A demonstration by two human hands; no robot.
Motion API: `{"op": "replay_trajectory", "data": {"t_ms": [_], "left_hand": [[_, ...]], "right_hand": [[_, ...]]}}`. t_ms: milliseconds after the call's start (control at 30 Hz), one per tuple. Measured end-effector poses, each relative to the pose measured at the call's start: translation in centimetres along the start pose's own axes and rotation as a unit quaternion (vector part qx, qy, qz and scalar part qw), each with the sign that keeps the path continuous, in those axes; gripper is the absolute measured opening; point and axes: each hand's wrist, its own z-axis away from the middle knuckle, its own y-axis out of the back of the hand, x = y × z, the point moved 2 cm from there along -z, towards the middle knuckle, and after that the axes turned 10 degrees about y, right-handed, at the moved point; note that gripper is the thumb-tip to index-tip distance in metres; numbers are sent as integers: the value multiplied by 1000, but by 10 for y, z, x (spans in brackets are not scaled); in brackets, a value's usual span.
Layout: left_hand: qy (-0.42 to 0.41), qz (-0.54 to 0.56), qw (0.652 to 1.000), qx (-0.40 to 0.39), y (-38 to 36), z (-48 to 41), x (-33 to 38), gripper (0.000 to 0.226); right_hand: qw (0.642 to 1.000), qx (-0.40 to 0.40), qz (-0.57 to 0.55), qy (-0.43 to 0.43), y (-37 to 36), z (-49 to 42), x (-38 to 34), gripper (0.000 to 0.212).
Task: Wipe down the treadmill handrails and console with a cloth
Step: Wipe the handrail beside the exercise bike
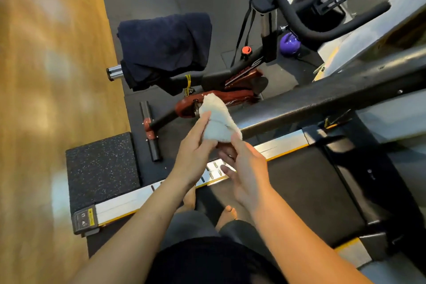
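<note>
Obs.: person stands on the treadmill belt [299, 182], looking down. Both hands meet in front of the body, just at the near end of the handrail [322, 101].

Cloth [217, 120]: white, bunched into a rough wedge, held up between the two hands. Its lower right corner lies at the handrail's near end; whether it touches the rail cannot be told from this view.

Left hand [196, 152]: fingers extended fairly straight along the cloth's left flank, thumb up against it, supporting rather than clenching. Right hand [244, 163]: thumb lies along the cloth's lower right edge; the fingers curl beneath, apparently pinching the cloth from under, though the underside is hidden.

Key relation: the handrail is a dark padded bar whose long axis runs from the hands away up and to the right. The cloth sits at its near end, so the rail extends away from the fingers to the right. Right hand is nearer the bar; left is on the far side of the cloth.

Judgement: cloth is being gathered or refolded; a wipe would run along the axis, outward from the near end. Console not identifiable in view.

Also present: exercise bike [230, 85] beyond the rail, dark towel [166, 46] draped on its seat.
</note>
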Motion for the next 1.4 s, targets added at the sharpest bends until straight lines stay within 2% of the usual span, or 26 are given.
{"op": "replay_trajectory", "data": {"t_ms": [67,167,233,333,367,467,600,667,733,833,900,967,1000,1100,1133,1167,1233,1300,1333,1400], "left_hand": [[9,18,999,-27,-1,-17,6,59],[68,54,995,-51,-8,-40,11,35],[87,47,994,-47,-10,-50,12,33],[58,6,998,-38,-6,-47,18,30],[71,-1,997,-34,-2,-46,19,29],[134,-58,989,-24,14,-56,22,40],[115,-182,971,-105,6,-78,35,38],[111,-169,966,-161,-6,-84,35,45],[87,-153,969,-171,-10,-89,32,44],[49,-120,978,-162,-1,-99,30,32],[16,-92,982,-164,5,-99,36,19],[-35,-90,984,-148,11,-96,45,19],[-56,-88,984,-141,13,-96,48,20],[-81,-74,985,-136,23,-95,61,16],[-77,-70,985,-140,26,-96,63,19],[-69,-65,985,-146,30,-98,66,23],[-41,-47,987,-149,40,-102,70,27],[16,35,990,-132,53,-108,73,22],[46,90,988,-117,58,-112,73,20],[75,136,981,-116,70,-119,75,18]], "right_hand": [[988,6,122,95,5,2,-11,22],[940,3,271,206,18,5,-24,19],[914,16,314,254,27,3,-35,13],[879,36,357,315,37,1,-57,12],[870,38,361,333,37,2,-63,12],[861,37,365,353,33,1,-70,14],[863,49,385,324,33,1,-55,14],[859,61,402,311,37,3,-47,14],[855,71,413,307,41,6,-43,17],[834,86,428,338,38,7,-52,21],[800,87,441,397,27,4,-70,26],[735,47,490,467,15,-6,-92,21],[706,2,528,473,7,-14,-102,27],[659,-154,638,368,-15,-48,-115,61],[652,-182,652,342,-23,-58,-117,64],[658,-197,650,326,-30,-66,-118,60],[701,-208,611,304,-43,-78,-124,39],[727,-199,583,304,-51,-89,-134,16],[725,-191,582,314,-53,-94,-141,11],[723,-182,585,318,-61,-104,-151,19]]}}
